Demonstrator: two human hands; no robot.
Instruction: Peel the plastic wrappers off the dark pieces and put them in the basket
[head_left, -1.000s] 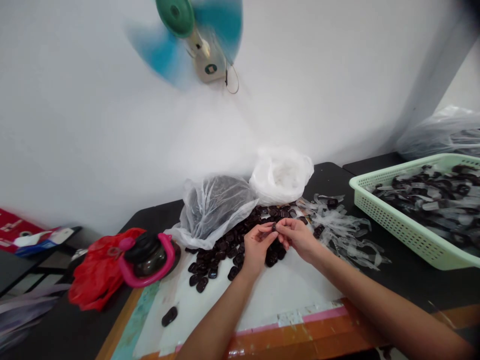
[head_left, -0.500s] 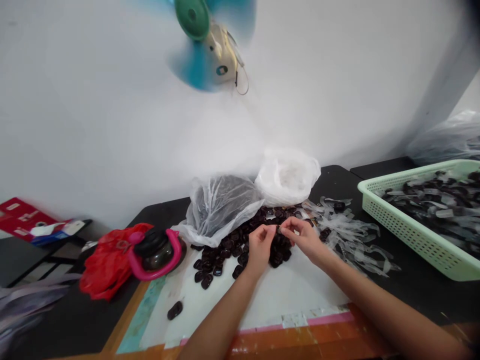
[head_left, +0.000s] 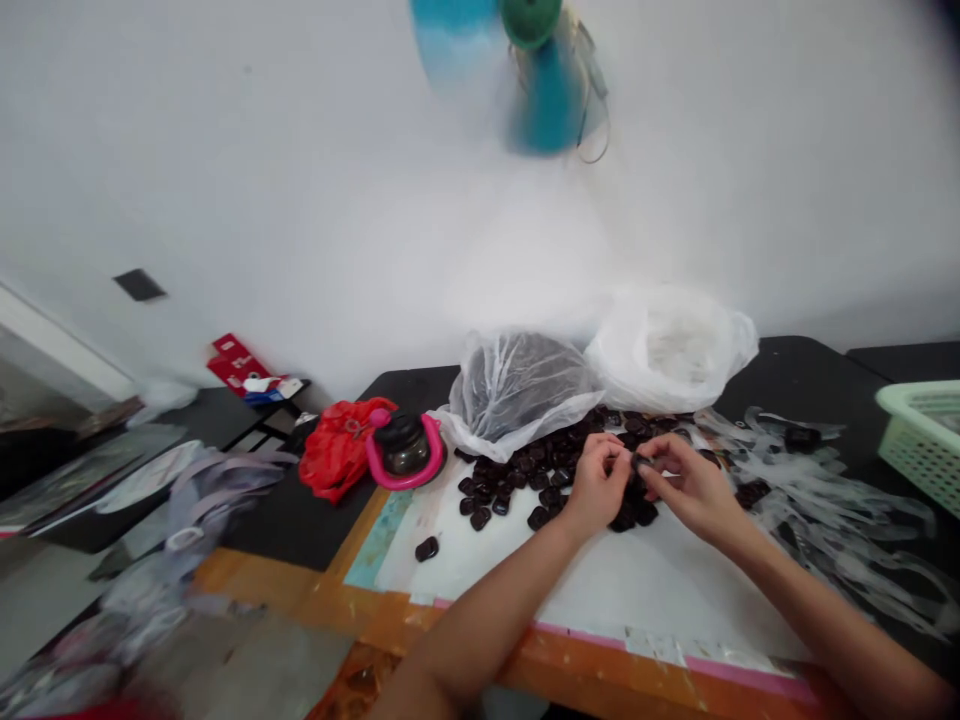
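Over the pile of dark, shiny, rounded pieces point(head_left: 491, 492), my left hand point(head_left: 602, 483) and my right hand point(head_left: 690, 488) meet with pinched fingertips. Between them is a small dark piece point(head_left: 639, 464), mostly covered by the fingers. Both hands appear to grip it; its exact kind is too small to tell. A single dark piece point(head_left: 427, 548) lies apart on the white sheet point(head_left: 637, 590), to the left of the pile. Clear plastic strips point(head_left: 832, 510) spread to the right of my right hand.
Behind the pile sit a translucent plastic bag point(head_left: 521, 385) and a white plastic bag point(head_left: 622, 350). A pot with a pink handle point(head_left: 405, 450) and a red plastic bag point(head_left: 334, 465) stand left. A green basket point(head_left: 911, 445) is far right. A fan point(head_left: 547, 100) spins above.
The view has swung left, so everything sits further right and more of the left side shows. Both hands stay together at the pile, fingers pinched.
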